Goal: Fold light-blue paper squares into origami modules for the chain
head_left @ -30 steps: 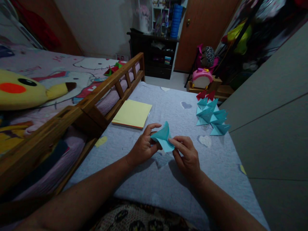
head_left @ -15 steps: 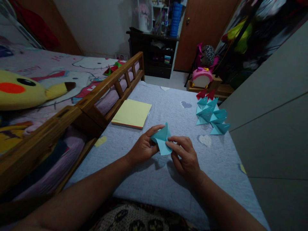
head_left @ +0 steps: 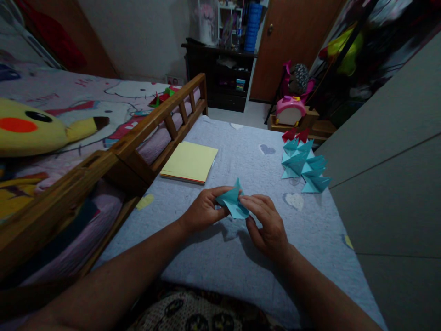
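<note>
A folded light-blue paper piece (head_left: pixel 234 202) is held just above the cloth-covered surface, one point standing up. My left hand (head_left: pixel 204 210) grips its left side between thumb and fingers. On the right side, the fingers of my right hand (head_left: pixel 267 223) press against the paper, with the thumb below near its lower corner. A stack of yellow square paper (head_left: pixel 189 162) lies beyond my left hand. Several folded blue paper pieces (head_left: pixel 296 161) stand in a group at the right edge, with red folded pieces (head_left: pixel 295 134) behind them.
A wooden bed rail (head_left: pixel 158 115) runs along the left side. Past it lies a yellow plush toy (head_left: pixel 31 128) on a bed. A pale cabinet (head_left: pixel 396 184) borders the right side. Beyond the far edge stand a dark shelf (head_left: pixel 217 78) and a pink toy case (head_left: pixel 290 111).
The held blue paper has tilted slightly, its lower flap shifting up and to the right. My right fingers have moved closer together over its right side.
</note>
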`<state>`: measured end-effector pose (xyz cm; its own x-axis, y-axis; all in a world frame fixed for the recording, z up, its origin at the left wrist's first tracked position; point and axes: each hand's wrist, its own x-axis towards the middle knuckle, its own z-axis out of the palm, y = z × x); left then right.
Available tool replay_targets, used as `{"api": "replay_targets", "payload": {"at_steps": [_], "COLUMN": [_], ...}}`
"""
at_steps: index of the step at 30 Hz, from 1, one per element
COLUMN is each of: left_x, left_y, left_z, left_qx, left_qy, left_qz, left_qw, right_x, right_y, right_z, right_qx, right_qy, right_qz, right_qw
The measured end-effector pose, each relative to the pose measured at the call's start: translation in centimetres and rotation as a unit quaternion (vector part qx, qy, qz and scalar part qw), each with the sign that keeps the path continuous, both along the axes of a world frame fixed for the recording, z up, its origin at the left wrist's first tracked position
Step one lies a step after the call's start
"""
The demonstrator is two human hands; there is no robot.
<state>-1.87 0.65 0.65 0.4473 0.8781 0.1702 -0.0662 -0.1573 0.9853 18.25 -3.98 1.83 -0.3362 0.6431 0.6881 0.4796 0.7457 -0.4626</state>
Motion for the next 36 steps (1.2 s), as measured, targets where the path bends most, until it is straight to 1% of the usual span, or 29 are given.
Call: {"api": "replay_targets", "payload": {"at_steps": [3,6,10,12,15,23,27,29,33,36], "left_x": [-0.1,-0.1,-0.2,-0.3,-0.3,-0.3,-0.3,-0.3,-0.3,-0.3], "left_y": [0.2,0.2,0.1,0.0,-0.2,-0.3,-0.4,-0.4,-0.4,-0.4], "left_z": [0.3,0.5,0.7,0.8,1.0,1.1,1.4,1.4,1.4,1.2], "left_qx": [-0.003,-0.003,0.009,0.027,0.055,0.106,0.108,0.110,0.104,0.103], "left_qy": [0.022,0.031,0.036,0.041,0.049,0.086,0.095,0.097,0.106,0.109], "left_qz": [-0.011,0.000,0.018,0.031,0.038,0.008,0.004,0.007,0.011,0.009], "left_qw": [1.000,1.000,0.999,0.998,0.997,0.991,0.990,0.989,0.989,0.989], "right_x": [-0.1,-0.1,-0.2,-0.2,-0.2,-0.1,-0.1,-0.2,-0.1,-0.1], "right_y": [-0.1,-0.2,-0.3,-0.3,-0.3,-0.3,-0.4,-0.4,-0.3,-0.2], "right_z": [-0.2,-0.4,-0.4,-0.3,-0.3,-0.4,-0.6,-0.5,-0.1,0.0], "right_qx": [-0.023,-0.041,-0.031,-0.020,-0.008,-0.005,-0.024,-0.018,0.014,0.021], "right_qy": [0.016,0.045,0.063,0.060,0.055,0.043,0.094,0.105,0.071,0.056], "right_qz": [-0.003,-0.007,-0.041,-0.065,-0.080,-0.087,-0.095,-0.098,-0.117,-0.123], "right_qw": [1.000,0.998,0.997,0.996,0.995,0.995,0.991,0.989,0.991,0.991]}}
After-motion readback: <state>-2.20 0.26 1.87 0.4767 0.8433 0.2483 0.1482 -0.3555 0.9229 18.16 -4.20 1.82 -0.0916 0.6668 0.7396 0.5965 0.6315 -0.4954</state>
